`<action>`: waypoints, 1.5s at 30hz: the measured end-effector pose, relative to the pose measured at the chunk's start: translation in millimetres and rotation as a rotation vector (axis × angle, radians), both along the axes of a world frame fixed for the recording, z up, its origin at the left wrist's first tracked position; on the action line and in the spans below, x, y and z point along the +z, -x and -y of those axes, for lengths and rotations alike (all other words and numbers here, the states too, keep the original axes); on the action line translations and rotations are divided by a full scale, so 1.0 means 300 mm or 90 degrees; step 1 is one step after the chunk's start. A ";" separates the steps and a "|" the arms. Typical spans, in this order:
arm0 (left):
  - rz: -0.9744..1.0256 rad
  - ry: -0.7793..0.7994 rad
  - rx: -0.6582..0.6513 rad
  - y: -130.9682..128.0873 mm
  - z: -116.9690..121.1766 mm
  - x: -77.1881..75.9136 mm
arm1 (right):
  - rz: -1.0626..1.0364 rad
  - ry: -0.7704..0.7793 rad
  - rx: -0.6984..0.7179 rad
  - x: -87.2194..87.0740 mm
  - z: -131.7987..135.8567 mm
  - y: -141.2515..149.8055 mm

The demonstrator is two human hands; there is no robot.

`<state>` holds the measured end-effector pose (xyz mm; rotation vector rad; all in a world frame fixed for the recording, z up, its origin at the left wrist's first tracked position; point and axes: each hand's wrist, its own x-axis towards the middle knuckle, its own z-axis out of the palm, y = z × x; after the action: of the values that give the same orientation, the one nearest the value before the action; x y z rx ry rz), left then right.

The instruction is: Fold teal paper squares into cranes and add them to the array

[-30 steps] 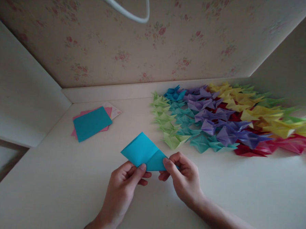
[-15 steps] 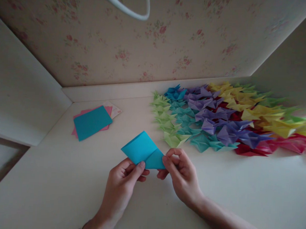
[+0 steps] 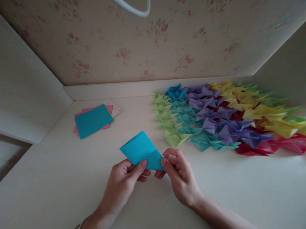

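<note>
A partly folded sheet of bright blue origami paper (image 3: 139, 147) is held in the air above the white table. Its left part forms a diamond with a pointed left corner, and a crease separates it from a smaller flap at the lower right. My left hand (image 3: 126, 176) pinches the bottom edge, thumb on top and fingers underneath. My right hand (image 3: 177, 172) grips the right corner between thumb and fingers, which hide the tip of that corner.
On the white table (image 3: 75, 178), a stack of blue and pink paper sheets (image 3: 93, 121) lies at the back left. Rows of folded paper cranes (image 3: 214, 117) in several colours fill the back right. Behind stands a flowered wall (image 3: 136, 42) with a white cable (image 3: 128, 7).
The right corner of the blue paper stuck out past my right fingers earlier; now it is tucked out of sight. My right hand has shifted slightly left, towards my left hand.
</note>
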<state>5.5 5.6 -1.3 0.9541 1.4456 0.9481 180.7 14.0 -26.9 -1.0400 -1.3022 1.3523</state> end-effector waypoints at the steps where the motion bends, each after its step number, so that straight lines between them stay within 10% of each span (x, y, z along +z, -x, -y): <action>1: -0.009 -0.005 0.000 0.001 0.001 -0.002 | -0.008 0.011 0.001 0.001 0.000 0.000; 45: -0.133 -0.089 -0.114 -0.001 0.011 0.003 | 0.043 0.129 0.022 0.042 -0.051 0.000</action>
<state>5.9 2.4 -0.6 1.2958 1.4507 0.8445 180.7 29.5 -14.3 -1.2142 -1.2557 1.5118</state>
